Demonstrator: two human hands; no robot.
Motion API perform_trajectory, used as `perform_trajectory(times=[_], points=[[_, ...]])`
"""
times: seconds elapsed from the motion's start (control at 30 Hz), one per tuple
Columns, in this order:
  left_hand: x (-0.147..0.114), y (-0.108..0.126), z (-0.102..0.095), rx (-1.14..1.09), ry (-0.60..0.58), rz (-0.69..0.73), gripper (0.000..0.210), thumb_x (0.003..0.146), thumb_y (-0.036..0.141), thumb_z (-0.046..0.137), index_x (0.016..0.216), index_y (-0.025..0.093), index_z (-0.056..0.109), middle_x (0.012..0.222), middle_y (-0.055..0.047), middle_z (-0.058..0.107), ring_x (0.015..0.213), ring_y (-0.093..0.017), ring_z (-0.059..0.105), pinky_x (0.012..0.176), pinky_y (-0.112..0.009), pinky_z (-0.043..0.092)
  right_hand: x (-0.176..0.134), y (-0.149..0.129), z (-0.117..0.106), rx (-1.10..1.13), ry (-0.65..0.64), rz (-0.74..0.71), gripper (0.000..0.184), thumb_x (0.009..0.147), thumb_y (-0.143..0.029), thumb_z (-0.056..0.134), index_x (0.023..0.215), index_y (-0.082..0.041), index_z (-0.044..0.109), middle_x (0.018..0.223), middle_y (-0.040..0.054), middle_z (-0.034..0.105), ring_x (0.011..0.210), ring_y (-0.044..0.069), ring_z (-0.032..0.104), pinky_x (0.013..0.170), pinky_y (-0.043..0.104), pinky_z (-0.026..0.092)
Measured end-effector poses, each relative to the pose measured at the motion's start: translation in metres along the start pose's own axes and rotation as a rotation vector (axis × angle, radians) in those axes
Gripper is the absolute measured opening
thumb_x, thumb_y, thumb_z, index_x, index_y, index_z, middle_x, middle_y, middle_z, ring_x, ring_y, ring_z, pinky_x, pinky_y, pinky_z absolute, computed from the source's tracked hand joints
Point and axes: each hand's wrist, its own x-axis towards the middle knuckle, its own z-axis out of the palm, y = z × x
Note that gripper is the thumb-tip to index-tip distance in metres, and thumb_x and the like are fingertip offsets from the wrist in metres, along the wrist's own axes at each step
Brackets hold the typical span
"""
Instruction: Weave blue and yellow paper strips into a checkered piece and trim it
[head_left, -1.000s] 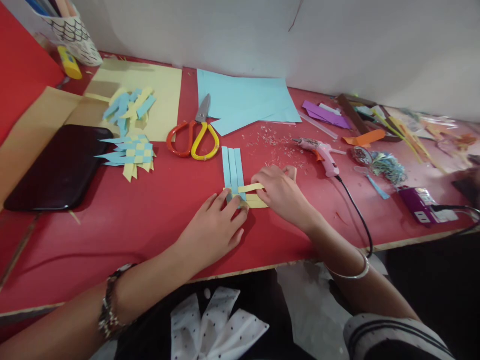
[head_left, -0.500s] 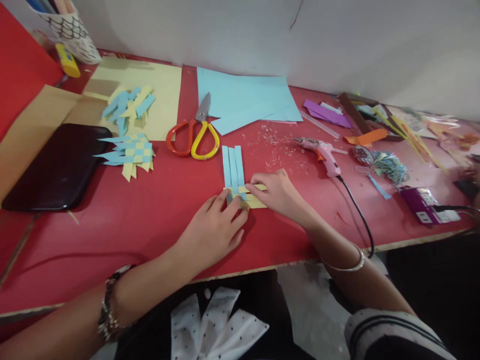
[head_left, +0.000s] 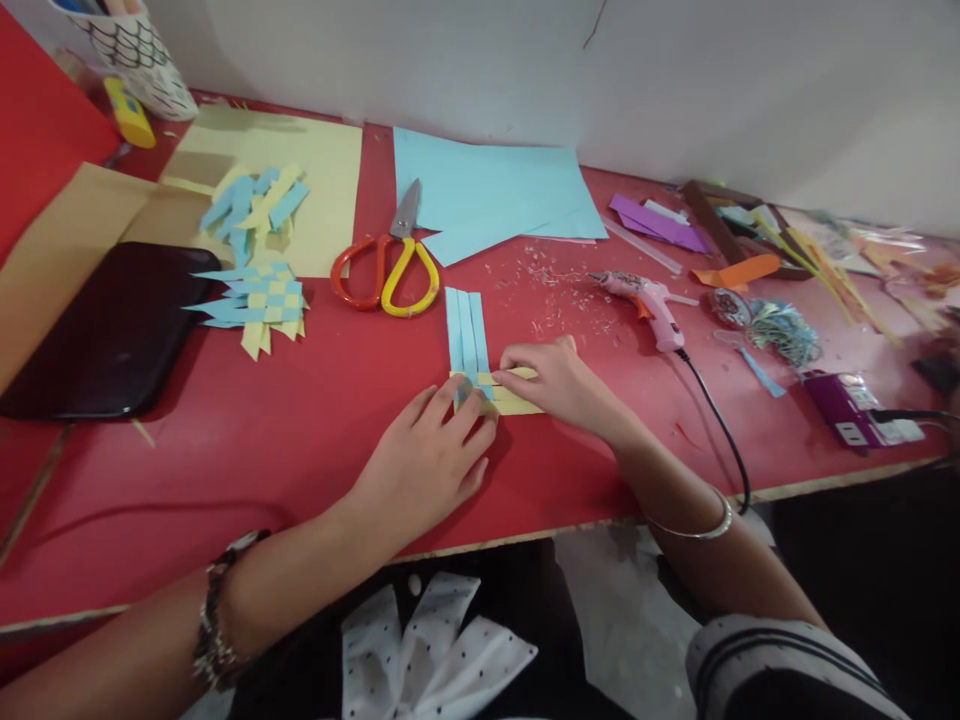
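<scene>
Left hand (head_left: pixel 424 450): spread, presses paper weave (head_left: pixel 487 393)
Right hand (head_left: pixel 559 385): pinches yellow strip (head_left: pixel 485 379) at right
Yellow strip: lies left-right across blue strips (head_left: pixel 467 330)

Left fingers (head_left: pixel 466 411) partly cover strips (head_left: pixel 469 340); red panel (head_left: pixel 45 110) cut off.

A pink glue gun (head_left: pixel 654 310) is pictured on a red tabletop (head_left: pixel 315 440), with a purple plug box (head_left: pixel 836 402) set to its right. At far left, a yellow tube (head_left: pixel 130 113) is seen beside a patterned cup (head_left: pixel 142 58).
</scene>
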Motion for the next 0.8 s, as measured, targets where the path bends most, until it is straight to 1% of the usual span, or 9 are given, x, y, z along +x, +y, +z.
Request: perform_trajectory(times=[0.13,0.4,0.6,0.8], points=[[0.0002,-0.0001,-0.0003,-0.019,-0.006,0.0,0.029,0.082,0.022,0.047,0.108,0.014,0.059,0.115,-0.009,0.059,0.113,-0.029,0.049,0.089,-0.039,0.045,-0.0002,0.0007,-0.0016,0.0,-0.021,0.001,0.022,0.085,-0.031,0.046,0.069,-0.017,0.053,0.068,-0.004,0.059,0.063,0.009,0.049,0.082,0.032,0.021],[-0.0006,-0.0001,0.0005,-0.014,-0.011,-0.012,0.031,0.082,0.022,0.047,0.109,0.014,0.058,0.116,-0.009,0.059,0.114,-0.031,0.048,0.087,-0.039,0.047,-0.0011,0.0014,-0.0021,-0.013,-0.039,-0.018,0.023,0.086,-0.031,0.045,0.07,-0.016,0.053,0.071,-0.0027,0.061,0.066,0.01,0.05,0.081,0.032,0.021],[-0.0002,-0.001,-0.0002,-0.038,-0.011,-0.003,0.03,0.082,0.022,0.047,0.109,0.014,0.058,0.115,-0.01,0.06,0.114,-0.03,0.049,0.087,-0.038,0.047,0.0004,0.0043,-0.0002,-0.039,0.003,-0.018,0.023,0.084,-0.031,0.046,0.068,-0.017,0.052,0.064,-0.0042,0.056,0.059,0.008,0.044,0.079,0.031,0.022],[-0.0002,-0.0017,-0.0016,-0.058,-0.019,-0.001,0.031,0.081,0.023,0.048,0.109,0.015,0.058,0.115,-0.01,0.059,0.113,-0.03,0.049,0.087,-0.038,0.047,-0.0024,0.006,-0.0029,-0.038,-0.01,0.015,0.022,0.083,-0.029,0.046,0.067,-0.017,0.052,0.064,-0.0044,0.056,0.057,0.008,0.043,0.079,0.032,0.022]])
